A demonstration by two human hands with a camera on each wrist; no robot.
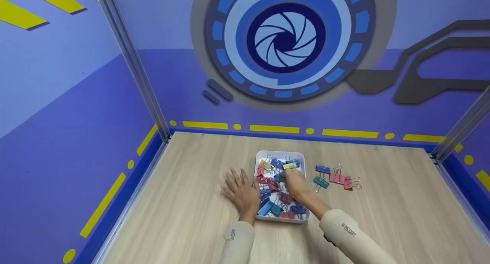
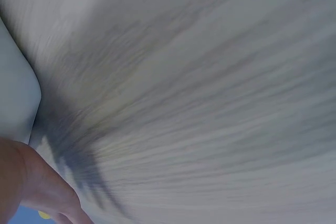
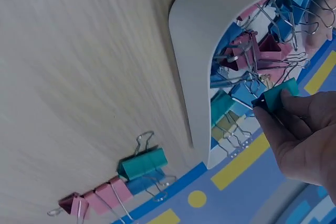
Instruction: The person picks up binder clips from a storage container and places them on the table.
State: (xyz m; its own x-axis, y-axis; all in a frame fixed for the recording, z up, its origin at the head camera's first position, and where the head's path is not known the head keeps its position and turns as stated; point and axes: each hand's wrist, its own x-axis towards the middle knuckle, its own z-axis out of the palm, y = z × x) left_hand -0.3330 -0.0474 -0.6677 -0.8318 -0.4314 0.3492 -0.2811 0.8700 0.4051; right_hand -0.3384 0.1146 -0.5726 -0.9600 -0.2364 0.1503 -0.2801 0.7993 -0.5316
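Note:
My right hand [image 1: 298, 184] is over the white tray [image 1: 281, 153], pinching a green binder clip [image 3: 278, 94] between thumb and fingers. In the right wrist view that clip is above other binder clips in the tray. Red, blue, green and yellow binder clips [image 1: 272, 184] lie jumbled inside, some hidden under my right hand. My left hand [image 1: 242, 189] rests on the table along the tray's left side, fingers straight and spread, thumb side at the tray wall. Only part of this hand shows in the left wrist view, low at the left.
On the wooden table [image 1: 402, 202], right of the tray, several binder clips lie in a group: a blue one [image 1: 322, 169], a green one [image 1: 321, 182] and red ones [image 1: 337, 178]. Blue-purple printed walls [image 1: 168, 84] and metal corner posts [image 1: 132, 61] bound the table.

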